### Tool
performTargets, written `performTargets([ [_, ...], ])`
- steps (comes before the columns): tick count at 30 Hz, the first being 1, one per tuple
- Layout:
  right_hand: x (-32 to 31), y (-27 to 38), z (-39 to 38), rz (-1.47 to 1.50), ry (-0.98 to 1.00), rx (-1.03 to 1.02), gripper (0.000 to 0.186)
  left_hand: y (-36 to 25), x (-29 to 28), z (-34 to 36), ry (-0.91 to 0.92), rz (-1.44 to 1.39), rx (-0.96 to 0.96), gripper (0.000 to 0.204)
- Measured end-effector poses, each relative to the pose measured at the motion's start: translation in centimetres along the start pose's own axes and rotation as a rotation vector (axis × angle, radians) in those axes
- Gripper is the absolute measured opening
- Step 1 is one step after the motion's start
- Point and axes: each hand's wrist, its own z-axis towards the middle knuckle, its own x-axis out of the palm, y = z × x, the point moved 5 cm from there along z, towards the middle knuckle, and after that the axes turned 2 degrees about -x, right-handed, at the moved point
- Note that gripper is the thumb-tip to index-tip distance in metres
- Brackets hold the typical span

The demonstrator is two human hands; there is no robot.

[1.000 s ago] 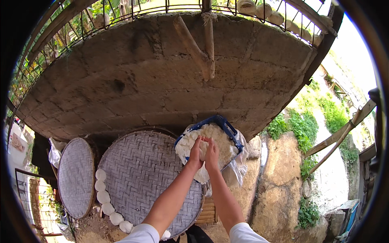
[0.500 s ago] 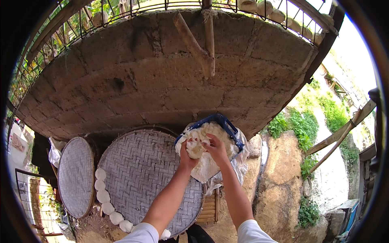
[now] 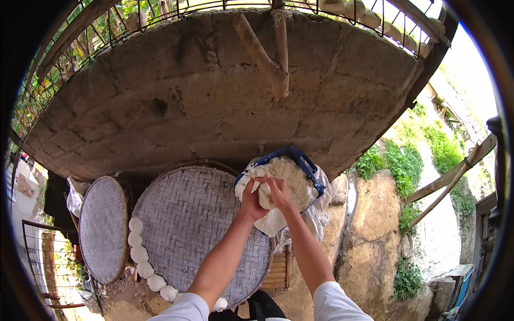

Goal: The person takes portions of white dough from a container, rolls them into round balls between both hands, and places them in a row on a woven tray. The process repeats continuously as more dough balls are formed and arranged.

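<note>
Both hands work over a blue plastic crate (image 3: pixel 308 167) filled with a soft, white, dough-like mass (image 3: pixel 292 179). My left hand (image 3: pixel 251 203) cups a white lump of dough (image 3: pixel 264 198) from the left side, its fingers curled round it. From the right, my right hand (image 3: pixel 277 192) presses on the same lump with bent fingers. To the left lies a big round woven bamboo tray (image 3: pixel 187 224), partly behind my left forearm. A curved row of several white dough balls (image 3: pixel 139 254) sits along its left and near rim.
A smaller round woven tray (image 3: pixel 103 230) stands at the left. Behind the trays rises a block wall (image 3: pixel 214 107) with a forked wooden pole (image 3: pixel 262 53) jutting from it. Plastic sheeting (image 3: pixel 317 216) hangs at the crate's right side. Rocky ground (image 3: pixel 369 224) lies to the right.
My right hand has moved in closer to the left, and its fingers now close over the lump. The view has shifted slightly; the row of balls looks the same.
</note>
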Motion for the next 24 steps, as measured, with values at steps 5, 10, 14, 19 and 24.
performTargets([
  [5,3.5,-2.6,-4.2,0.656,-0.348,0.467,0.041,0.0,-2.1,-2.6,-0.481,-0.031,0.090,0.062],
  [10,9.2,-1.6,-10.9,1.116,-0.543,0.442,0.041,0.1,-2.3,-12.8,-0.700,0.401,0.470,0.059],
  [14,13.0,4.2,-15.8,0.187,-0.327,0.089,0.056,0.8,-1.9,-19.7,-0.202,0.179,0.280,0.054],
  [19,16.6,8.5,-19.1,-0.727,0.141,0.104,0.109,-2.6,-4.4,-28.1,-0.142,0.339,-0.039,0.053],
  [24,21.4,11.1,-19.9,-0.217,0.453,-0.114,0.111,-4.5,-4.7,-34.1,-0.076,0.326,-0.198,0.052],
])
